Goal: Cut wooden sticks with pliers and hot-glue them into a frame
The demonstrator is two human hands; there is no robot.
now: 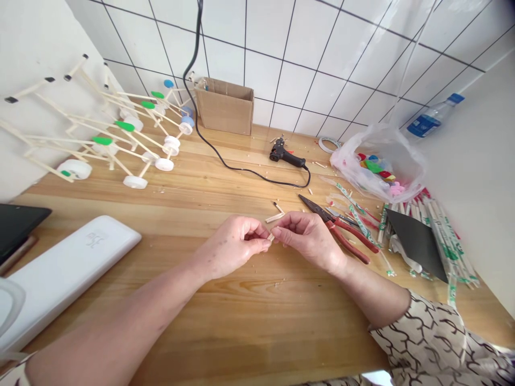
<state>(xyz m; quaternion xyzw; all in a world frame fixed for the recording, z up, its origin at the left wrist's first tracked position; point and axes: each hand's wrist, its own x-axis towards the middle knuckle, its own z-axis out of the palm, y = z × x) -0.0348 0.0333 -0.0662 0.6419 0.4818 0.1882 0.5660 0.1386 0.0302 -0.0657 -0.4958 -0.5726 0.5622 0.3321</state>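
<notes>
My left hand [237, 244] and my right hand [308, 238] meet over the middle of the wooden table. Between their fingertips is a short piece of wooden stick [271, 236], pinched from both sides and mostly covered by the fingers. Just beyond the hands lie short stick pieces [274, 217], one with a black tip. Red-handled long-nose pliers [346, 236] rest right beside my right hand, jaws pointing away to the left. A black glue gun [286, 155] lies farther back, its cord curving over the table.
At the left stand several wheeled stick models [132, 136] with bottle-cap wheels. A white power bank [80, 273] lies nearer. A cardboard box [225, 107] stands by the tiled wall. On the right are a plastic bag [354, 174] of coloured caps, wrapped chopsticks [450, 241] and a bottle [432, 118].
</notes>
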